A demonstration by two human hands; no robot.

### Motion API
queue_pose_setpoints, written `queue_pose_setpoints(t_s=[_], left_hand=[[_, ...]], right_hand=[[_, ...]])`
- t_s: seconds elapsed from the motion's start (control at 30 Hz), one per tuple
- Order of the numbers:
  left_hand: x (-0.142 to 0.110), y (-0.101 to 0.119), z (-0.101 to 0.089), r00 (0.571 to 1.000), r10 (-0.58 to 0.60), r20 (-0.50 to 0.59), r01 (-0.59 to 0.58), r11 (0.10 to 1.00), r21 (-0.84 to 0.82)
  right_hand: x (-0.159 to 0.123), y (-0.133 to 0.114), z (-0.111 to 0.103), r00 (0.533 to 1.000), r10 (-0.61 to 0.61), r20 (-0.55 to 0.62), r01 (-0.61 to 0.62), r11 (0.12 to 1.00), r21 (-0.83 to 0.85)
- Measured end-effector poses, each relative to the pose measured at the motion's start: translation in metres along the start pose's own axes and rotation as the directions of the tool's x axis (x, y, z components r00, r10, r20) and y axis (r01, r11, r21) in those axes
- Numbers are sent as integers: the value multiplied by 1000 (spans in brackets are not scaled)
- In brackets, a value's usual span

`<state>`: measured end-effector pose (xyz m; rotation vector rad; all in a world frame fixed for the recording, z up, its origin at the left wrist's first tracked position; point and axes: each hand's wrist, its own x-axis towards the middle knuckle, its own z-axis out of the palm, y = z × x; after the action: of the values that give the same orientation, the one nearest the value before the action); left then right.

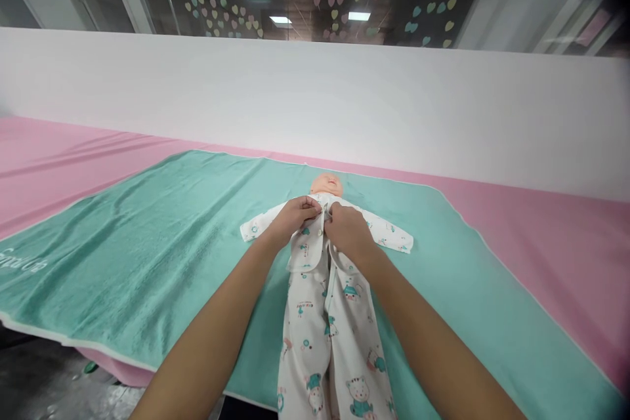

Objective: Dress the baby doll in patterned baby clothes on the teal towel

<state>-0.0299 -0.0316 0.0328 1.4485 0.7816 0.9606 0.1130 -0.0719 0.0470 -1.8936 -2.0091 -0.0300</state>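
A baby doll (327, 184) lies on its back, its head away from me. It wears a white printed baby jacket (306, 252) with long sleeves spread to both sides, above white printed trousers (305, 328). My left hand (295, 216) pinches the jacket's left front edge near the collar. Close beside it, my right hand (348, 226) grips the opposite front edge, fingers curled. Small round fasteners show along the left edge, below my fingertips. Lower down, the jacket fronts hang apart. What exactly sits between the fingertips is partly hidden.
A teal towel (147, 256) with wrinkles on its left side lies under the doll, over a pink cloth (556, 236). Behind stands a low white wall (305, 98), with dark glass and heart stickers above. Dark floor (54, 374) shows at the lower left.
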Motion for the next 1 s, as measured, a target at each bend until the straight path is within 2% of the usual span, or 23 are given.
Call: queue_pose_setpoints(t_s=[0.07, 0.1, 0.13, 0.2, 0.27, 0.3, 0.37, 0.43, 0.77, 1.0], left_hand=[[0, 0, 1, 1000, -15, -20, 15, 999, 32], [-1, 0, 2, 999, -19, -35, 21, 998, 57], [-1, 1, 4, 999, -16, -51, 20, 996, 88], [-2, 2, 7, 996, 24, -83, -9, 985, 170], [-4, 4, 12, 990, 84, -114, -51, 964, 262], [-4, 4, 14, 986, 108, -129, -65, 952, 298], [-5, 5, 17, 981, 123, -152, -66, 940, 334], [-5, 5, 19, 980, 117, -161, -58, 942, 331], [-5, 7, 20, 985, 59, -162, -23, 977, 212], [-4, 7, 21, 977, 88, -195, -18, 942, 336]], right_hand=[[7, 13, 1, 1000, 12, 24, -18, 971, 240], [9, 20, 1, 998, 19, 67, -44, 918, 395], [11, 27, 2, 991, 22, 131, -91, 830, 550], [13, 36, 5, 966, 4, 258, -211, 587, 782], [13, 42, 8, 949, -33, 312, -278, 374, 885], [12, 44, 10, 949, -49, 313, -283, 309, 908], [9, 45, 12, 956, -67, 285, -261, 243, 934], [6, 44, 14, 965, -70, 252, -230, 227, 946], [1, 41, 18, 985, -38, 168, -149, 304, 941], [-1, 40, 23, 992, 28, 124, -127, 291, 948]])
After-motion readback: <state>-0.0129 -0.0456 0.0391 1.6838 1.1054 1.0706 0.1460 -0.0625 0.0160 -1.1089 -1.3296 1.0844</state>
